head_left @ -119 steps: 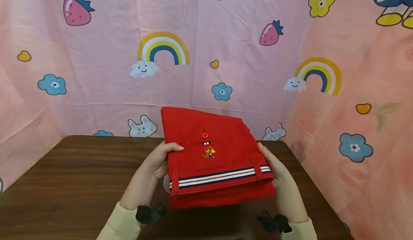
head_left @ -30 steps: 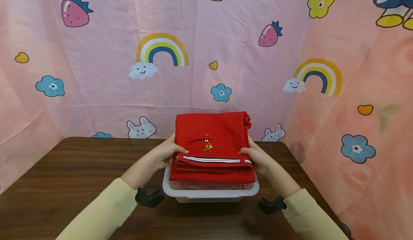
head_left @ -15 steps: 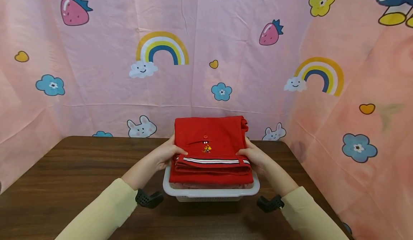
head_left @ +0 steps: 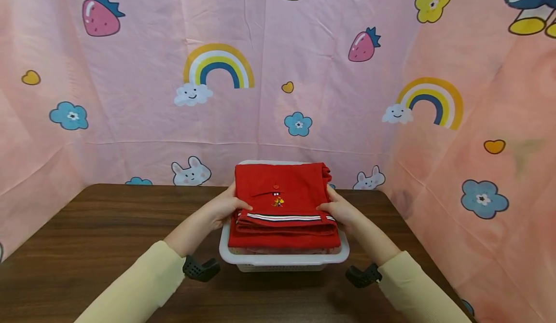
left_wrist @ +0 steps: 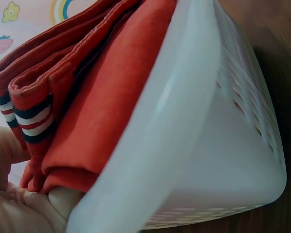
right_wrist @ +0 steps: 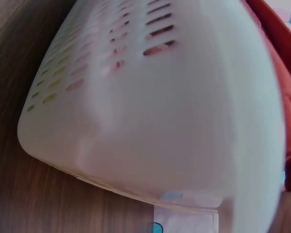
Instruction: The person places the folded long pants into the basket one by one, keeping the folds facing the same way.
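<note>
A pair of folded red trousers [head_left: 282,178] lies over the white plastic basket [head_left: 284,260], waistband toward me. They show belt loops, a striped band, a buttoned pocket and a small yellow embroidery. My left hand [head_left: 222,208] grips the left side, thumb on top near the waistband and fingers underneath. On the right side, my right hand [head_left: 340,210] grips in the same way. The left wrist view shows the trousers [left_wrist: 111,97] inside the basket rim [left_wrist: 179,97], with the left hand [left_wrist: 14,208] at the fold. In the right wrist view the basket wall [right_wrist: 160,111] hides most of the right hand.
Pinkish cloth [head_left: 260,251] shows under the trousers inside the basket. The basket stands on a dark wooden table [head_left: 108,245]. A pink patterned curtain [head_left: 278,62] hangs behind it and along both sides. Black wrist cameras [head_left: 201,269] sit by both sleeves.
The trousers, earlier held up and tilted, have come down onto the basket. Over the last second their far edge has dropped, uncovering the basket's far rim. Both hands keep hold.
</note>
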{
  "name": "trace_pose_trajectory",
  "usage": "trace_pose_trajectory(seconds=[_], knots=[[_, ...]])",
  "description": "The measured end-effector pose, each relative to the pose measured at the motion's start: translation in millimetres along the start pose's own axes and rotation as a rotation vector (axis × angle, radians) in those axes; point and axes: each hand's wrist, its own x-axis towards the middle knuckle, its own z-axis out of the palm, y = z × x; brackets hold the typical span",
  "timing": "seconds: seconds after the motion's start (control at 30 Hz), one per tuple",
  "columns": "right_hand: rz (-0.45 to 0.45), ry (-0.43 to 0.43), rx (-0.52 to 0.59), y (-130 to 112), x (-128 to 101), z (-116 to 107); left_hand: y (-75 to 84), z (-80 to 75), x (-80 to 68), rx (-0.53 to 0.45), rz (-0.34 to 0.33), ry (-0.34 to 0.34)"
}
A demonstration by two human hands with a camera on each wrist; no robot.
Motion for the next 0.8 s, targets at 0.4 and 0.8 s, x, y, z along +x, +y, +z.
trace_pose_trajectory(seconds=[0.4, 0.8], knots=[[-0.033, 0.082, -0.125, -1.2, -4.1, 3.7, 6.5, -0.6, -5.7, 0.201, 0.096, 0.050], [-0.196, 0.113, -0.629, -3.2, -20.9, 5.8, 18.4, 9.8, -20.6, 0.702, 0.097, 0.090]])
